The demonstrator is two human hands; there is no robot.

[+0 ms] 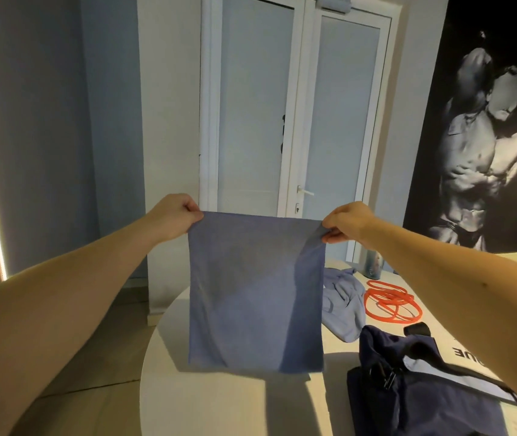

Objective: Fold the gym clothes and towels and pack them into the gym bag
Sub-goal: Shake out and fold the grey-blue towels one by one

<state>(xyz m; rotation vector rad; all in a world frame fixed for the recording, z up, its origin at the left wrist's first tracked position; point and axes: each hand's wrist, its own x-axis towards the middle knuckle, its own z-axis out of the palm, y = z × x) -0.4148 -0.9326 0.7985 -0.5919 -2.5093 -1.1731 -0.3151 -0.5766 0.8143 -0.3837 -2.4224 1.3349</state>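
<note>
The near-left part of the white table is left open beneath the hanging blue towel, and a hand can be passed there. The right side is blocked low down by the slumped navy gym bag, with a crumpled pale blue garment and coiled red bands lying just behind it and a bottle standing at the far edge. The middle is screened by the towel, pinched at its top corners by the left hand and the right hand.
</note>
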